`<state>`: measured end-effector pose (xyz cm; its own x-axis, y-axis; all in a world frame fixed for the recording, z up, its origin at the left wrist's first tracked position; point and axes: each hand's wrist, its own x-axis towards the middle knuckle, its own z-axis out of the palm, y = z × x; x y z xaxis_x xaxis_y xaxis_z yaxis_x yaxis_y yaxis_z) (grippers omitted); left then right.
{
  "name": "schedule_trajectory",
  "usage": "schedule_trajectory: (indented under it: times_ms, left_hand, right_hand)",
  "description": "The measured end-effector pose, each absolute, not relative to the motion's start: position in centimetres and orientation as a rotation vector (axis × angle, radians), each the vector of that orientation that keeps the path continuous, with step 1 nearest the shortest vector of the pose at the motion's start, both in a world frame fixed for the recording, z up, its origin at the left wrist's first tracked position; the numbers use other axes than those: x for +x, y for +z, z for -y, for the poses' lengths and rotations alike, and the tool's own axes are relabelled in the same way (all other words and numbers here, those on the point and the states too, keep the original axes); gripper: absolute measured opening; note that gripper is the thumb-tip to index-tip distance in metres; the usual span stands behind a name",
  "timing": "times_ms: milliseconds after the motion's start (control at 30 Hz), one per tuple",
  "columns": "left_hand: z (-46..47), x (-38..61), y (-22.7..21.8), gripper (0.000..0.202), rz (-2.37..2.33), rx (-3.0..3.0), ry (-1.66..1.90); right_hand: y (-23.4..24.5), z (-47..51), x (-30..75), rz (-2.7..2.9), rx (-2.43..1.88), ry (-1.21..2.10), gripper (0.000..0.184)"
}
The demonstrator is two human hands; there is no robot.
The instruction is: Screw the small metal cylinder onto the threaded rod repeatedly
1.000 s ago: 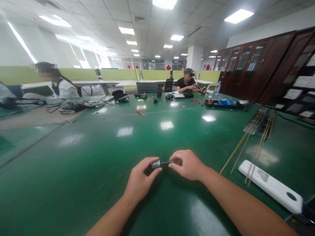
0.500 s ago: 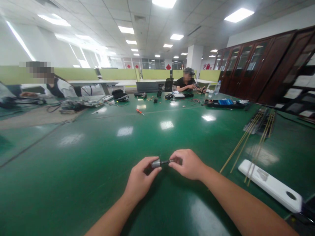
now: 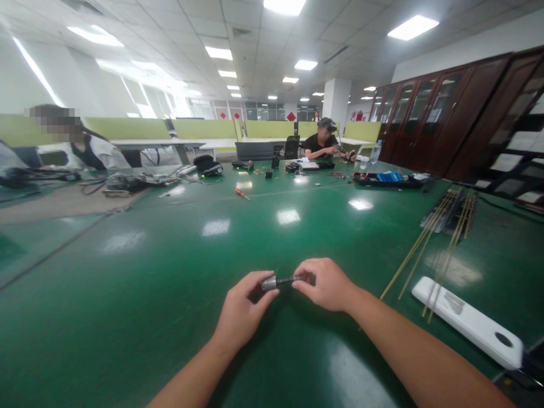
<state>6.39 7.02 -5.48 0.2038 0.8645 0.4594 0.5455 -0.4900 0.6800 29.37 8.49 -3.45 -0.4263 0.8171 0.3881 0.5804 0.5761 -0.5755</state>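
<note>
Grn tbl (image 3: pixel 161 266); LH (image 3: pixel 240 311) pinches cyl (image 3: pixel 269 283), RH (image 3: pixel 327 286) shaft (image 3: pixel 285 280).

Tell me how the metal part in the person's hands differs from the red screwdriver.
The metal part is silver and dark, while the screwdriver has a red handle. The left hand and right hand hold the metal part; the screwdriver lies on the green table. Both have a thin shaft extending from a thicker end.

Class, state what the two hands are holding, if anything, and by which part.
A small metallic part: the left hand grips its wide silvery cylinder; the right hand pinches the opposite end, on its thin dark shaft.
</note>
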Motion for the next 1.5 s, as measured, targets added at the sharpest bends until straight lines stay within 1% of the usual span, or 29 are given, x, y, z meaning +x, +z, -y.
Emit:
schedule_trajectory:
  times_ms: [1500]
  left_hand:
    - [-7.18,6.14,-5.74,0.026,-1.353,2.081,1.158]
  right_hand:
    - [-3.72,-8.83,29.77,2.155,-1.108,0.442,0.007]
